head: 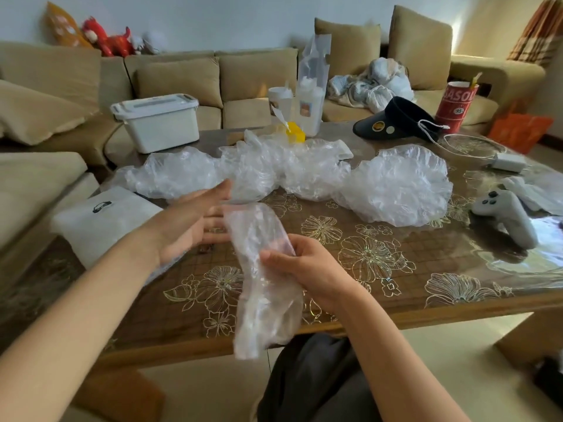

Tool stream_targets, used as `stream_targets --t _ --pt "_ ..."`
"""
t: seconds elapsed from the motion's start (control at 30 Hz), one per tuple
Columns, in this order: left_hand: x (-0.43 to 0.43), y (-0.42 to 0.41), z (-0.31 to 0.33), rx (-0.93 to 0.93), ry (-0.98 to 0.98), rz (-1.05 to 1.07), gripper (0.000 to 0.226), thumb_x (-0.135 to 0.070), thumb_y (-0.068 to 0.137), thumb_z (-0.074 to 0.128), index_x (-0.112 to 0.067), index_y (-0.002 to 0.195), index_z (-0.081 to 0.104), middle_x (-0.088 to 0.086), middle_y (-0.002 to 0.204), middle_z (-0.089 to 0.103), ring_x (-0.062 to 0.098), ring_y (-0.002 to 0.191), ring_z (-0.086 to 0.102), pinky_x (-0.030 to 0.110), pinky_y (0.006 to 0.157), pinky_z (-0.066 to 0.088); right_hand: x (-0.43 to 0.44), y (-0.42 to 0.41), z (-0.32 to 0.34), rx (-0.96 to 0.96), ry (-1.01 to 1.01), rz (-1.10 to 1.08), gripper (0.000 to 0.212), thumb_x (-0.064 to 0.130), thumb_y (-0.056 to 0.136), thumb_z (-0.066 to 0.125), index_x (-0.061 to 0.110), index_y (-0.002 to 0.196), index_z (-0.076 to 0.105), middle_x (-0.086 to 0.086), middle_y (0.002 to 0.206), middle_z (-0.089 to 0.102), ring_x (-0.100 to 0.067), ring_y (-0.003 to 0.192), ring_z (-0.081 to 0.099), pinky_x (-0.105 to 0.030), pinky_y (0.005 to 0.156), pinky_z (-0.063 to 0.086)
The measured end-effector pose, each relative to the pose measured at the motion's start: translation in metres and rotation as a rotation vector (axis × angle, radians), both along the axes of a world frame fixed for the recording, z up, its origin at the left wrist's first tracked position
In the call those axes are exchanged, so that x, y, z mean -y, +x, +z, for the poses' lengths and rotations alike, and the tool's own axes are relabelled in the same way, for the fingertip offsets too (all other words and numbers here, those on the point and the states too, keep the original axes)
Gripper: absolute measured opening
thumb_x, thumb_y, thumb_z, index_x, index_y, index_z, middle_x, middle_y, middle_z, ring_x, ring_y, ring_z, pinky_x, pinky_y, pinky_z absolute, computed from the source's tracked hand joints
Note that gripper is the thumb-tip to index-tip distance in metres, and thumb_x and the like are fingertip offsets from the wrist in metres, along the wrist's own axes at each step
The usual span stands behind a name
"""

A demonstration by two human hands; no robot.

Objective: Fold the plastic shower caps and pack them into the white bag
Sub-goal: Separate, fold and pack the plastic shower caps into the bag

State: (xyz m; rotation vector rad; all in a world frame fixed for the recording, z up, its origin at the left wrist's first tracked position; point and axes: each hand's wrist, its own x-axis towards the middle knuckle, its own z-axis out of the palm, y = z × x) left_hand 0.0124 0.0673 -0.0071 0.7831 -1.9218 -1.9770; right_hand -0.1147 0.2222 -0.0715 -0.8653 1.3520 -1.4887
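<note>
1. Head view, the step in hand: one shower cap [262, 269] is held above the near edge of the table [396, 269], to the right of the white bag [100, 220]. It is gathered into a long narrow strip, so its folding is judged partly done and not yet brought down to a compact packet.
2. The strip is pinched about mid-length between the thumb and fingers of the right hand [301, 266]. The left hand [195, 220] is spread with straight fingers and holds nothing. It is placed between the white bag and the top of the strip. Whether its fingertips touch the plastic cannot be told.
3. The white bag is laid flat at the table's left edge. No open mouth is shown, and whether any caps are already packed inside cannot be told.
4. What is left: a row of crumpled unfolded caps [274, 169] is spread beyond and to the right of the white bag, and the one farthest from it [396, 184] is opened out round. Most of the task is judged undone.
5. Other things: a lidded white box [158, 123] is seen beyond the white bag. A black visor [396, 120], a red cup [454, 105] and a game controller [505, 214] are seen far to its right.
6. In the way: only the left hand is found between the strip and the white bag. The flat bag is judged to need opening before anything is packed.
</note>
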Motion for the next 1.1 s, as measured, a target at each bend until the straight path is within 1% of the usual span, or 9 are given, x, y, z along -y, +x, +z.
stream_targets --t 0.1,0.23,0.33,0.47,0.6,0.73,0.8,0.93,1.1 --pt "-0.024 0.007 -0.023 0.027 0.050 -0.072 0.100 -0.061 0.040 0.085 -0.012 0.122 0.055 0.013 0.112 0.068 0.028 0.102 0.066 0.036 0.078 0.057 0.000 0.001 0.000 0.034 -0.037 -0.062 0.019 0.009 0.083 0.068 0.003 0.100 0.064 -0.011 0.092 0.068 -0.020 0.078 0.066 -0.034 0.074 0.057" --pt "-0.050 -0.001 -0.042 0.001 -0.118 0.148 0.033 -0.030 0.076 0.072 -0.008 0.100 0.066 0.007 0.092 0.073 0.024 0.088 0.067 0.033 0.076 0.055 0.000 0.007 0.003 0.017 -0.009 -0.057 0.033 0.011 0.083 0.070 -0.001 0.111 0.058 -0.017 0.103 0.068 -0.023 0.087 0.067 -0.040 0.082 0.056" --pt "-0.053 -0.005 -0.045 0.051 -0.239 0.203 0.011 -0.018 0.084 0.066 -0.013 0.094 0.068 0.004 0.090 0.073 0.019 0.087 0.068 0.032 0.075 0.052 0.000 0.009 0.005 0.068 -0.010 -0.076 0.040 0.022 0.081 0.072 0.004 0.113 0.056 -0.009 0.099 0.069 -0.024 0.088 0.068 -0.042 0.083 0.056" --pt "-0.056 -0.003 -0.044 0.057 -0.231 0.132 0.012 -0.017 0.084 0.066 -0.018 0.096 0.067 -0.001 0.086 0.074 0.010 0.078 0.070 0.022 0.066 0.051 0.004 0.007 0.003 0.101 -0.054 -0.203 0.008 0.015 0.086 0.066 0.009 0.085 0.062 -0.006 0.078 0.065 -0.013 0.065 0.061 -0.025 0.061 0.052" --pt "-0.054 -0.002 -0.045 0.004 -0.187 0.198 0.011 -0.016 0.084 0.066 -0.018 0.095 0.066 0.002 0.087 0.074 0.014 0.080 0.070 0.024 0.069 0.053 0.004 0.004 0.002 0.180 -0.095 -0.269 0.008 0.015 0.085 0.067 0.011 0.082 0.061 -0.001 0.074 0.063 -0.011 0.064 0.060 -0.020 0.057 0.048" --pt "-0.057 -0.003 -0.046 -0.059 -0.238 0.235 0.008 -0.019 0.085 0.066 -0.023 0.092 0.065 -0.006 0.082 0.074 0.008 0.075 0.070 0.018 0.062 0.053 0.002 0.005 0.005 0.209 0.002 -0.002 0.052 0.025 0.077 0.074 0.003 0.119 0.053 -0.010 0.106 0.068 -0.024 0.092 0.068 -0.038 0.081 0.056" --pt "-0.056 -0.003 -0.047 -0.080 -0.307 0.331 0.004 -0.021 0.086 0.065 -0.021 0.090 0.065 -0.003 0.080 0.073 0.010 0.074 0.069 0.024 0.063 0.052 -0.001 0.009 0.005 0.159 0.074 0.136 0.048 0.020 0.080 0.072 0.005 0.121 0.054 -0.010 0.112 0.067 -0.027 0.101 0.066 -0.043 0.091 0.053" --pt "-0.053 -0.006 -0.054 -0.094 -0.664 0.566 0.019 -0.025 0.088 0.063 -0.006 0.088 0.062 0.010 0.081 0.066 0.022 0.074 0.062 0.028 0.066 0.050 -0.002 0.018 0.005 0.155 0.105 0.257 0.033 0.016 0.085 0.067 0.007 0.115 0.055 -0.006 0.102 0.069 -0.019 0.087 0.068 -0.032 0.081 0.056" --pt "-0.055 -0.011 -0.049 -0.191 -0.777 0.808 0.011 -0.020 0.092 0.059 -0.012 0.088 0.052 -0.011 0.072 0.052 -0.006 0.061 0.051 0.006 0.054 0.039 0.004 0.022 -0.006 0.222 0.069 0.006 0.058 0.031 0.060 0.079 0.018 0.101 0.039 -0.010 0.105 0.065 -0.028 0.082 0.065 -0.031 0.057 0.051"
